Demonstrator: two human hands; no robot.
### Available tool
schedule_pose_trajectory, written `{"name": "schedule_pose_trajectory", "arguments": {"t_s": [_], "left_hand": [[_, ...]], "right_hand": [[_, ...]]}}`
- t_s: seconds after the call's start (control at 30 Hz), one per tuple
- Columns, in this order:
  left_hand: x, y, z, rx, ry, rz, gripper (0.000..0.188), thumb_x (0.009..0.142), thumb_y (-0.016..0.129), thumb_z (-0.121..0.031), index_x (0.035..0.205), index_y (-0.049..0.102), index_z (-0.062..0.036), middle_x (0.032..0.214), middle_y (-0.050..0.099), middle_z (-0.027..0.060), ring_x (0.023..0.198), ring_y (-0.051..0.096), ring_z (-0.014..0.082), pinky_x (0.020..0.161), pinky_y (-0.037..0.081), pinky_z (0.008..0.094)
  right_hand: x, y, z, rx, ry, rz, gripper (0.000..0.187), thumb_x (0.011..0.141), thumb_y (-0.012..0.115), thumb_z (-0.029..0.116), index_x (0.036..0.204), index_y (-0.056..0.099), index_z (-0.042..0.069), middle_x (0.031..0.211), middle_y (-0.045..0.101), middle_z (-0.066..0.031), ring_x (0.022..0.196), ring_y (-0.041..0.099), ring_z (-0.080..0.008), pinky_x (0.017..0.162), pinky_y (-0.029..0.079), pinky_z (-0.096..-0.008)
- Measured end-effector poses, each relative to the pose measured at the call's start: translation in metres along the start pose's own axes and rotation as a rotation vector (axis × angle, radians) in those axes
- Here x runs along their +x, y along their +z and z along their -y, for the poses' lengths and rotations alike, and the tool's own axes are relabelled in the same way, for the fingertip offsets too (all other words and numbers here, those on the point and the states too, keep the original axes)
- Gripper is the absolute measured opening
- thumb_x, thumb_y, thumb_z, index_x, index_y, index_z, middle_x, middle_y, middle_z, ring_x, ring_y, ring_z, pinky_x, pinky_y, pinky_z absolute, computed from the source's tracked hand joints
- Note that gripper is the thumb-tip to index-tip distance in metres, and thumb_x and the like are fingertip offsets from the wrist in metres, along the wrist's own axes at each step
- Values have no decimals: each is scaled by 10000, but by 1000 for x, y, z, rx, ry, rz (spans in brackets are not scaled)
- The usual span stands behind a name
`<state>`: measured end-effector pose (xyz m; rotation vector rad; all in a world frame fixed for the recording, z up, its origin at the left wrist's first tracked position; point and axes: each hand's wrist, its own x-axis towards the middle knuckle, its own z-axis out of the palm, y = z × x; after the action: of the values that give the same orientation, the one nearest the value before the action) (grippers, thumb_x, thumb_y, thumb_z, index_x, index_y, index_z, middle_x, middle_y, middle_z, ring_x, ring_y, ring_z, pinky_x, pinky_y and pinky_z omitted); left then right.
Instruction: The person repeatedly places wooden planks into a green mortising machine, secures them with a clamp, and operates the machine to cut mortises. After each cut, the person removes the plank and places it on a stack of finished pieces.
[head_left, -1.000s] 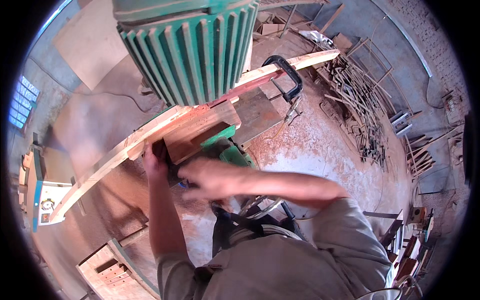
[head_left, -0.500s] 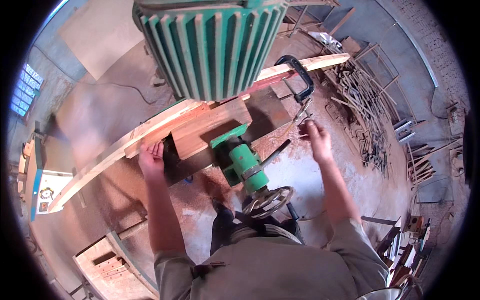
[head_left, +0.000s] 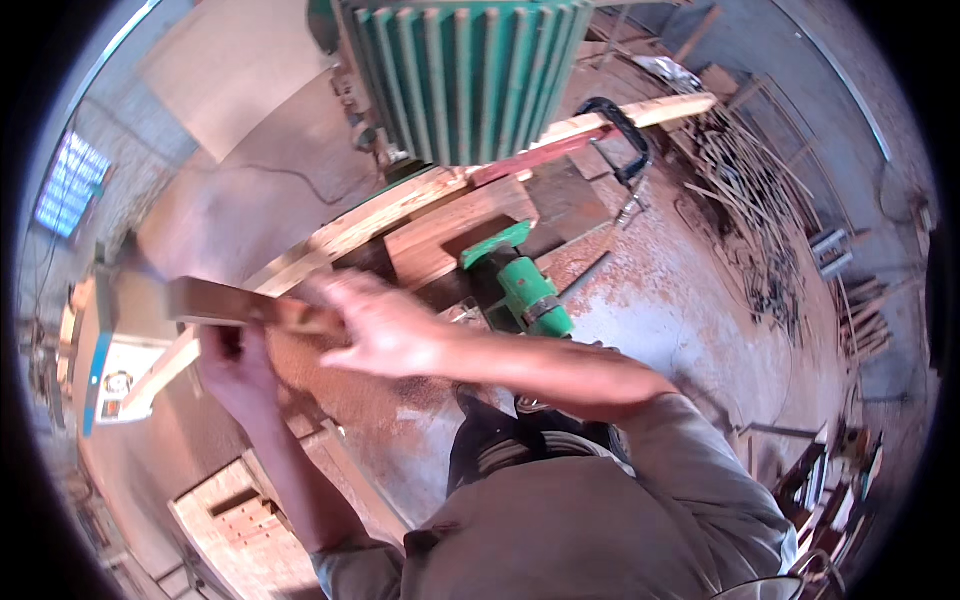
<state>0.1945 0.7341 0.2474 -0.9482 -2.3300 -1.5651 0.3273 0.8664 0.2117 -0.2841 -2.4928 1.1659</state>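
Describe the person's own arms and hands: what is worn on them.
Both hands, the left hand and the right hand, are bare, with no gloves. The forearms are uncovered; the sleeves of a grey-beige shirt end near the elbows. No watch or rings can be made out.

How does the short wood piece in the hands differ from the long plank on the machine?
The short wood piece is darker and held up in both hands, left hand beneath and right hand at its end. The long plank is paler, far longer, and lies across the green machine with no hand on it. The short piece looks blurred; the plank is sharp. Both are bare wood.
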Motion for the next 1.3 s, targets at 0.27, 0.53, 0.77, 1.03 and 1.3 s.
{"name": "schedule_pose_trajectory", "arguments": {"t_s": [0.27,0.53,0.77,1.03,1.3], "left_hand": [[-63,-5,57,50,-38,156,546,879,592,-323,1314,445,-28,1164,578,136,967,583,206,831,459,302],[-87,1,109,-1251,-902,161,355,945,465,-337,1150,525,-54,1124,588,138,1056,568,268,878,504,359],[-32,42,165,-1231,-790,90,261,943,464,-225,1114,539,-43,1105,609,120,1026,590,222,865,511,337],[1,94,210,-1085,-922,88,293,927,496,-248,1151,520,-61,1153,594,82,1068,563,191,926,454,341],[4,121,203,-1005,-943,66,321,914,545,-241,1180,501,-68,1136,597,56,1059,566,178,941,443,332]], "right_hand": [[0,43,-25,1162,651,-265,290,821,672,249,1006,583,43,892,621,-53,864,602,-163,747,500,-335],[12,39,-42,1730,557,-309,273,850,642,231,1059,555,78,996,612,-45,930,602,-181,808,506,-409],[-9,-1,-40,1022,714,106,875,835,594,515,1405,210,-26,1277,455,-220,1132,488,-272,921,433,-408],[-102,-94,-35,1078,546,27,628,915,558,308,1365,286,-35,1054,602,-143,902,606,-176,741,512,-271],[-189,-150,-61,1137,493,-366,402,913,549,283,1223,492,35,992,617,-180,882,628,-272,762,515,-366]]}}
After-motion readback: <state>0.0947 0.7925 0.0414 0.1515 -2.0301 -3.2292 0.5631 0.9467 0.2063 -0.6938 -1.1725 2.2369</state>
